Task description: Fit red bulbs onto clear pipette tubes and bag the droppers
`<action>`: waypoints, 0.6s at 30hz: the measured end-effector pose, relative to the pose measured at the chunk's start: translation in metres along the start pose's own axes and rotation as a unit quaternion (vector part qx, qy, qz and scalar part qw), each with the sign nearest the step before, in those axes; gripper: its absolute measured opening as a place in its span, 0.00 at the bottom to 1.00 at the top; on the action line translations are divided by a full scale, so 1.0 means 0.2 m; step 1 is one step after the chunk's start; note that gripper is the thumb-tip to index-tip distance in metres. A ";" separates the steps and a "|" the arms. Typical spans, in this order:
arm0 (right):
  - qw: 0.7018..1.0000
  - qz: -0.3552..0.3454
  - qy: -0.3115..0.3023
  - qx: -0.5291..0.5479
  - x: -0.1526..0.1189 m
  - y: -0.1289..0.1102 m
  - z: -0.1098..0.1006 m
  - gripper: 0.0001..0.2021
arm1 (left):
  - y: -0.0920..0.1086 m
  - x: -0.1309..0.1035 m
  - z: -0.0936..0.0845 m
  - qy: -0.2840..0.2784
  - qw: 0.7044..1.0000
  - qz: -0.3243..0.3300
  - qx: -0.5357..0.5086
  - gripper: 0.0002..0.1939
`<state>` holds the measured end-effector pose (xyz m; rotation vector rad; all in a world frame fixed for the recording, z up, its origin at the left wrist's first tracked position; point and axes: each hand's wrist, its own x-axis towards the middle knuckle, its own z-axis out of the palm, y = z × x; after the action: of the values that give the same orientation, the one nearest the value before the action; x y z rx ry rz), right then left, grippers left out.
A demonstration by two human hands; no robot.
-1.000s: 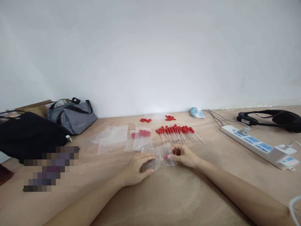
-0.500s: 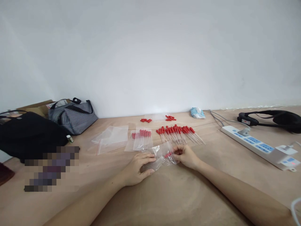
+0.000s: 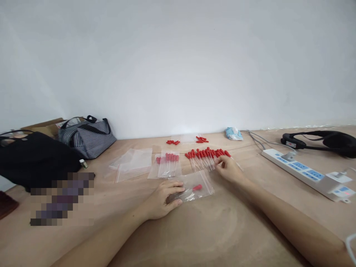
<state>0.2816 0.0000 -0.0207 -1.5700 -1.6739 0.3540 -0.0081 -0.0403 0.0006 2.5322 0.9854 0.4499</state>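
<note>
My left hand (image 3: 164, 198) rests on the table, thumb and fingers closed on the left end of a clear zip bag (image 3: 185, 192). Inside that bag lies a dropper with a red bulb (image 3: 197, 187). At the right side of a row of red-bulbed glass droppers (image 3: 204, 154) is my right hand (image 3: 229, 169), its fingers curled together at the tubes. Whatever is between those fingertips is hidden. Left of the row, several droppers show through other clear bags (image 3: 169, 168).
Flat plastic bags (image 3: 136, 161) lie to the left. More red-bulbed droppers (image 3: 202, 139) lie near the wall, by a blue-and-white packet (image 3: 233, 133). A power strip (image 3: 299, 168) and black headset (image 3: 319, 141) are at right; striped (image 3: 87, 137) and black bags (image 3: 41, 159) at left.
My right hand has let go of the zip bag and moved up and right to the row of droppers. The bag now lies flatter, while my left hand stays on it.
</note>
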 end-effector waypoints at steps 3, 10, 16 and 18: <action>0.988 0.044 0.070 -0.131 0.11 0.07 -0.07 0.06 | 0.00 0.00 0.00 -0.001 1.000 0.000 -0.003 0.17; 0.958 0.132 0.018 -0.253 0.19 0.11 -0.03 0.08 | 0.02 0.00 -0.01 -0.010 1.000 -0.007 0.000 0.17; 0.962 0.155 0.039 -0.220 0.19 0.07 -0.01 0.13 | 0.02 0.00 -0.01 -0.008 1.000 -0.001 -0.003 0.17; 0.976 0.122 0.066 -0.167 0.17 0.05 -0.02 0.15 | 0.01 0.00 -0.01 -0.006 1.000 0.006 -0.003 0.17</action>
<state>0.2940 0.0324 -0.0121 -2.0101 -1.4962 0.0903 -0.0078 -0.0420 0.0037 2.5348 0.9634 0.4411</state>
